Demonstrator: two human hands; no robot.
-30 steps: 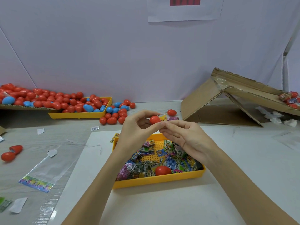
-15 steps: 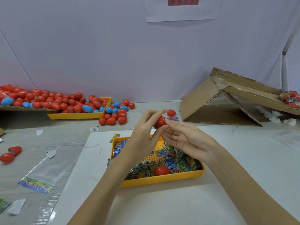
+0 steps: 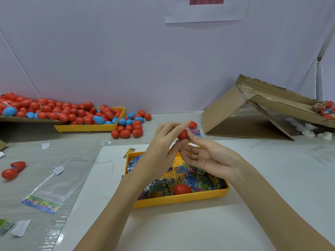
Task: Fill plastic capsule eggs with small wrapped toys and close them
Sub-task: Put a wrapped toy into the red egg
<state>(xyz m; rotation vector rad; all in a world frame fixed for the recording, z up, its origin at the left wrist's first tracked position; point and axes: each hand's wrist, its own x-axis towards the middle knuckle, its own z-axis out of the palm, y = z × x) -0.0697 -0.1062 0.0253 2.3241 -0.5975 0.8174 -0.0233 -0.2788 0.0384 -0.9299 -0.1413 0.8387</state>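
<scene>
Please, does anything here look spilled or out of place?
Yes. Several red and blue eggs lie on the table beside the far yellow tray, outside it. One red egg at the left edge lies open.

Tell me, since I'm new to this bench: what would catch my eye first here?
First the two hands at centre: the left hand pinches a red egg and the right hand touches it, above a yellow tray of wrapped toys. Then the heap of red and blue eggs at the far left.

A folded cardboard sheet [image 3: 253,115] leans right; clear bag [image 3: 52,189], perhaps empty, lies left.
</scene>
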